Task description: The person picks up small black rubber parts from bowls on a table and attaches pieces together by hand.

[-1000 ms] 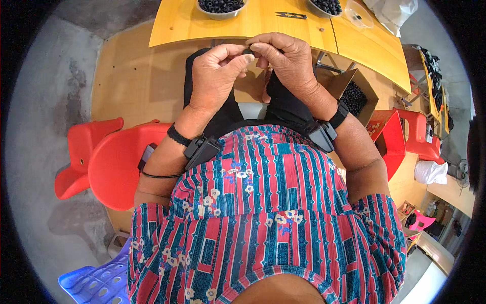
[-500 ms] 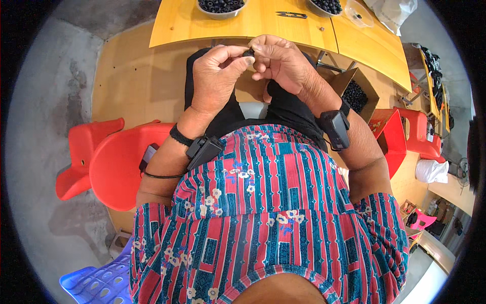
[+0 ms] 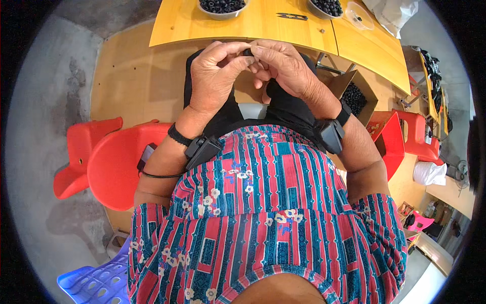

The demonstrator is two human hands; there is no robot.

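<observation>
A small black part (image 3: 247,52), mostly covered by fingers, sits between my two hands just in front of the table edge, above my lap. My left hand (image 3: 215,71) pinches it from the left with thumb and forefinger. From the right, the thumb and forefinger of my right hand (image 3: 286,65) close on the same part, the other fingers curled below. Its exact kind is too small and hidden to make out. Beyond my hands, a bowl of small black ring-shaped parts (image 3: 223,7) stands on the yellow table (image 3: 192,25).
Black thread snips (image 3: 292,16) lie on the table beside a second bowl of black parts (image 3: 326,7) and a clear plastic tub (image 3: 358,16). An open cardboard box (image 3: 365,91) with black parts stands below on the right. Red chairs (image 3: 126,162) are at my left.
My right hand has turned slightly and its fingers cover more of the black part. My left hand keeps its pinch, with its wrist nearly still.
</observation>
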